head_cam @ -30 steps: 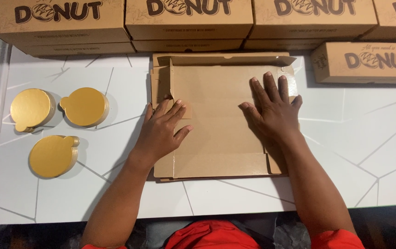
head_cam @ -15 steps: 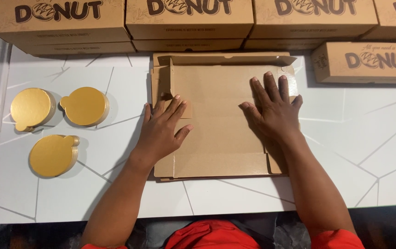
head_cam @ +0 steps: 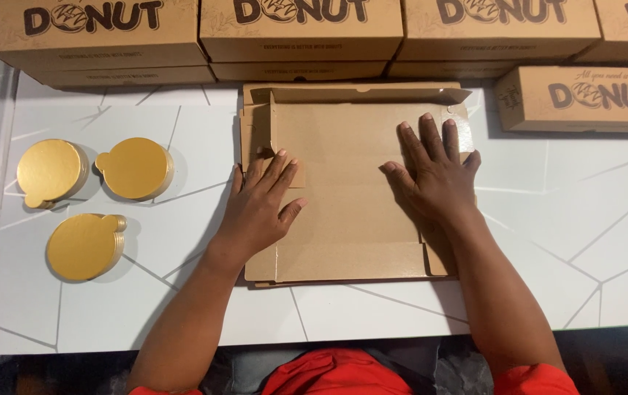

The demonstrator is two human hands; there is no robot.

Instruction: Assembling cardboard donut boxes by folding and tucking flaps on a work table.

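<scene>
A flat, unfolded cardboard box [head_cam: 350, 197] lies on the white surface [head_cam: 570, 241], centred before the person. The left hand [head_cam: 259, 208] and right hand [head_cam: 438, 175] press on it, fingers spread flat, gripping nothing. Compared with a second ago, the left hand has crept slightly further onto the box; the right is unchanged. Three stacks of gold discs [head_cam: 87, 245] sit to the left.

We see three stacks of gold discs [head_cam: 84, 245] at left on the white table [head_cam: 584, 241], and closed brown boxes [head_cam: 299, 29] along the far edge.
</scene>
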